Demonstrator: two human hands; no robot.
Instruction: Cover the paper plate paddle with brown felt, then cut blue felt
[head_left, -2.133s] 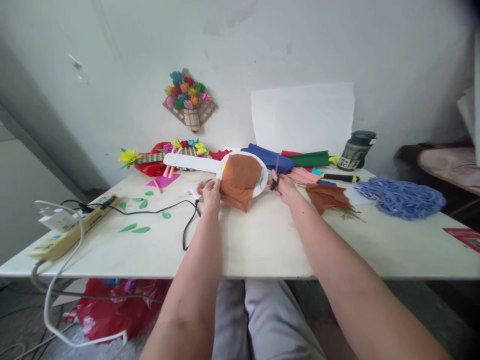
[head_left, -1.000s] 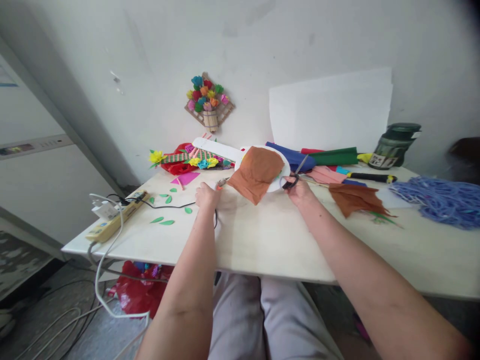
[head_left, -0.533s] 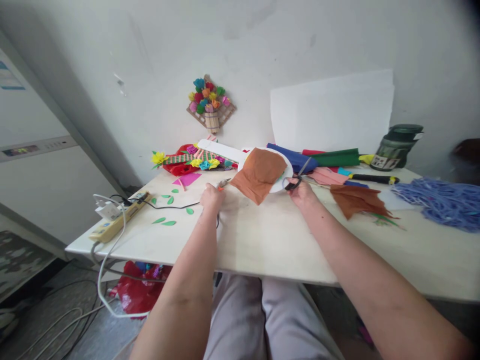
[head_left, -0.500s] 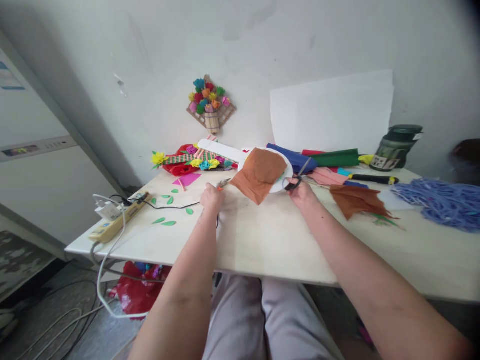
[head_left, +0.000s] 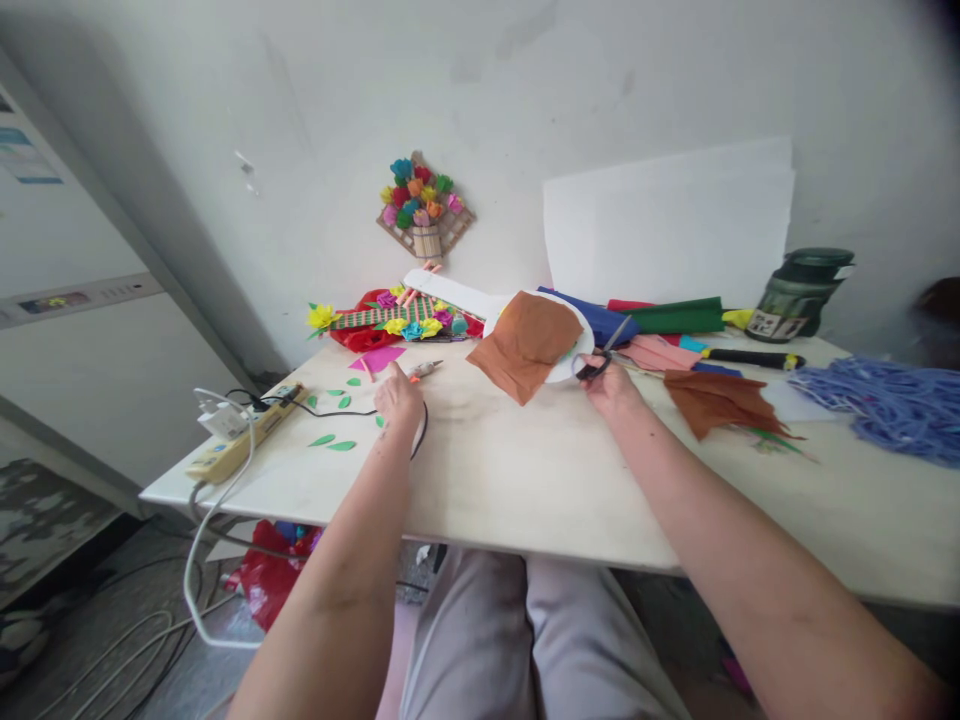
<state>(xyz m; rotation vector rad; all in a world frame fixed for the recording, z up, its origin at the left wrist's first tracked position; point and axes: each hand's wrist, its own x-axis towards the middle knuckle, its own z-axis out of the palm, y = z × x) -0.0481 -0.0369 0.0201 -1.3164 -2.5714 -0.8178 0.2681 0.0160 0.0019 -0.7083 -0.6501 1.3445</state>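
Observation:
My left hand (head_left: 400, 400) is closed around a glue gun (head_left: 426, 370), its nozzle pointing right and its black cord trailing back to the left. My right hand (head_left: 611, 390) grips a pair of scissors (head_left: 618, 334) by the dark handles, blades up and to the right. Those fingers are at the right rim of a white paddle-shaped board (head_left: 448, 291) with a round body and long neck; whether they also pinch it I cannot tell. Brown crepe paper (head_left: 529, 345) covers most of the round body and hangs past its lower left edge.
Green paper leaves (head_left: 341, 446) and a power strip (head_left: 225, 458) lie left. Behind are a flower-decorated strip (head_left: 367, 318) and crepe rolls (head_left: 679, 315). Rightward are a brown paper piece (head_left: 712, 400), a dark green bottle (head_left: 799, 295) and blue stringy material (head_left: 892, 405).
My left hand has moved left with the glue gun, away from the brown paper. My right hand stays at the board's rim with the scissors.

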